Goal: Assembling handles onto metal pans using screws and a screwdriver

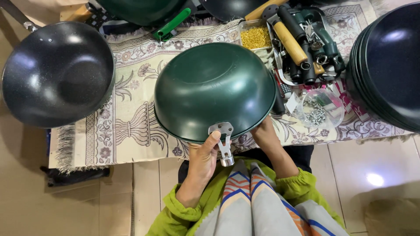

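Green wok (210, 87) upside down; left hand (203, 159) pinches metal bracket (224, 142), right hand (264, 133) grips rim.

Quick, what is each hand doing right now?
Left hand: closed on the metal handle bracket of the green wok.
Right hand: holding the green wok's rim; fingers hidden underneath.

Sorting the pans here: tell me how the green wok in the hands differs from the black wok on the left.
The green wok lies upside down with its glossy green outside up; the black wok sits upright, showing a dark speckled inside. The green wok bears a bare metal handle bracket, pressed by the left hand, with the right hand at its rim; the black wok lies untouched. Both are round, deep pans resting on the patterned cloth.
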